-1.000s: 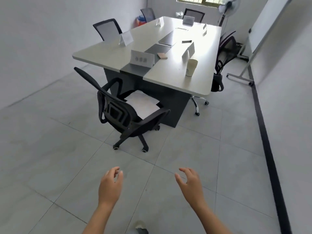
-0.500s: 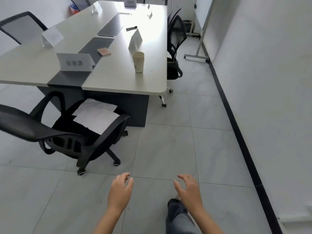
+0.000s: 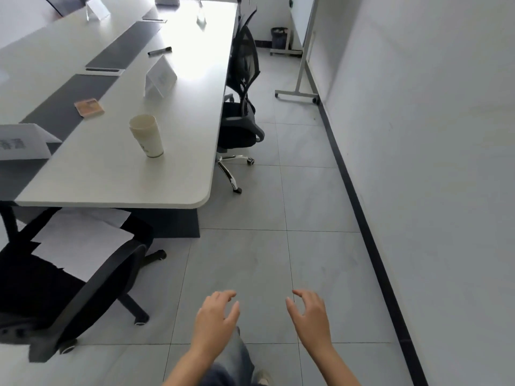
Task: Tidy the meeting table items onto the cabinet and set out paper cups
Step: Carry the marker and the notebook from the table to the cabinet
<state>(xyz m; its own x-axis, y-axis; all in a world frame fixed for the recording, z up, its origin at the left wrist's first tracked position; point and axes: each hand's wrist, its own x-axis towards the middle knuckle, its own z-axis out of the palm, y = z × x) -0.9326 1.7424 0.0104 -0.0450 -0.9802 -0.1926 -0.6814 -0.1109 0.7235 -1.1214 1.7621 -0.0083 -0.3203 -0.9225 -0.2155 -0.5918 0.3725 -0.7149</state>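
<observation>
While both hands, left hand (image 3: 216,320) and right hand (image 3: 310,319), hang empty with fingers loosely apart, reach the paper cup (image 3: 147,139) first; grip it low, upright.

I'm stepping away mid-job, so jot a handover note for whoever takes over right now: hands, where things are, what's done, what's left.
Left hand and right hand: both empty, fingers loosely curled, over the floor short of the table.
On the table: paper cup, small orange pad, marker, name cards.
Loose papers lie on the seat of the near chair.
Done: nothing looks tidied yet.
Left: carry the table items to the cabinet, which is out of view, then set out paper cups.
</observation>
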